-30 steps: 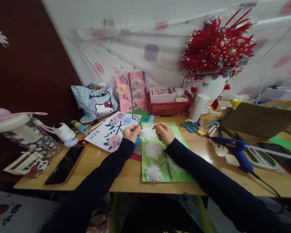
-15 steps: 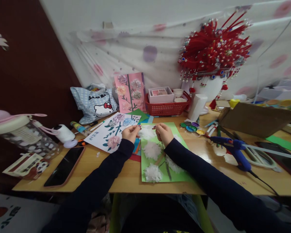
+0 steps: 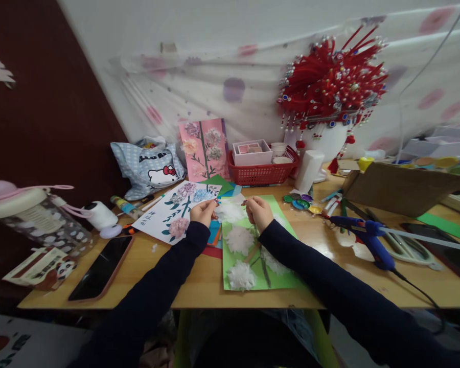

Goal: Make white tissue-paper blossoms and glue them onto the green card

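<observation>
Left hand: the left hand (image 3: 202,212) is drawn into a pinch, thumb against fingers, at 10 o'clock from the middle of the green card (image 3: 232,258); what it nips is too small to tell.
Right hand: the right hand (image 3: 258,212) is curled, with thumb and forefinger together at 12 o'clock on the card; I cannot tell what is between them.
Top flower: the upper white flower (image 3: 230,210) shows between the hands at 11 o'clock; whether it rests on the card or is held up is unclear.
Other flowers: the middle white flower (image 3: 239,240) is at 9 o'clock and the lower white flower (image 3: 241,275) at 7 o'clock, both on the card.
Surroundings: the blue glue gun (image 3: 368,240) lies at 3 o'clock, the white floral sheet (image 3: 161,217) at 10 o'clock, and the red basket (image 3: 253,175) at 12 o'clock.
Handling: the flowers look feather-light, soft and easily torn or crushed; best nipped low near the base, while the card bends and is better taken by its edge.
Change: the fingertips are slightly wider apart than in the earlier frames, and the view has shifted a little; the lower flowers and glue gun keep their places.
</observation>
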Demonstrator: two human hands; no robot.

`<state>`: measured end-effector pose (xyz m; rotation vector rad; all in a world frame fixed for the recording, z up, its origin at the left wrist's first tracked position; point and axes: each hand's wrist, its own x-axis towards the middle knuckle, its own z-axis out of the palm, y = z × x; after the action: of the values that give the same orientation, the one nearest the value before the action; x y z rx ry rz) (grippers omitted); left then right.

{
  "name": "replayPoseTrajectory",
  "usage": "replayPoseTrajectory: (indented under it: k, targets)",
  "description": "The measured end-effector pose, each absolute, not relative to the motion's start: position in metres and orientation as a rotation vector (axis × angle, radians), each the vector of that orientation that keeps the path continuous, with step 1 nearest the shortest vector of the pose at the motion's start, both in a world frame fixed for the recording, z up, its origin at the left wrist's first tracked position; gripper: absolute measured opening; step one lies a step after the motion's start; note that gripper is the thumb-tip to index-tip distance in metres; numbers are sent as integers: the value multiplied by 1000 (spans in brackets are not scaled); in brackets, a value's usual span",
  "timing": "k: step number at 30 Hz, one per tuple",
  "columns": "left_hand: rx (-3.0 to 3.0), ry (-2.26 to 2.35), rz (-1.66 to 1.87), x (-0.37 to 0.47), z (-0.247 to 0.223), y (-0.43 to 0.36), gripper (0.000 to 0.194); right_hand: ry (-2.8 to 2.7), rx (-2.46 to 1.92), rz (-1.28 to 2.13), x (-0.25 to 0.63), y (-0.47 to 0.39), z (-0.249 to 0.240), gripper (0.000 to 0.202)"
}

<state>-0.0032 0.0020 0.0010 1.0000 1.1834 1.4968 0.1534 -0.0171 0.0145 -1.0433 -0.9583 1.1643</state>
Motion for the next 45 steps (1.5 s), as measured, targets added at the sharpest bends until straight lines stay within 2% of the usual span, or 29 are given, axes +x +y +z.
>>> replayPoseTrajectory:
  k: [16, 18, 21, 25, 29, 38, 45]
  targets:
    - [672, 1317, 1507, -9, 3, 7, 13, -838, -1052, 1142, 155, -20, 23, 6]
    - [701, 1361, 1487, -9, 2, 7, 17, -853, -1043, 1161, 155, -20, 22, 8]
    - [902, 1495, 1605, -9, 1, 5, 32, -890, -1030, 1167, 154, -21, 21, 11]
    - [1655, 1405, 1962, -3, 5, -9, 30, -999, -1002, 1160, 153, -21, 17, 14]
    - [2094, 1044, 1777, 9, 11, -27, 22, -1180, -1012, 1125, 151, -25, 15, 17]
    - [1523, 1059, 1599, 15, 10, -33, 23, -1381, -946, 1119, 148, -34, 18, 26]
    - [1586, 971, 1655, 16, 15, -38, 18, -1392, -1002, 1060, 148, -34, 17, 29]
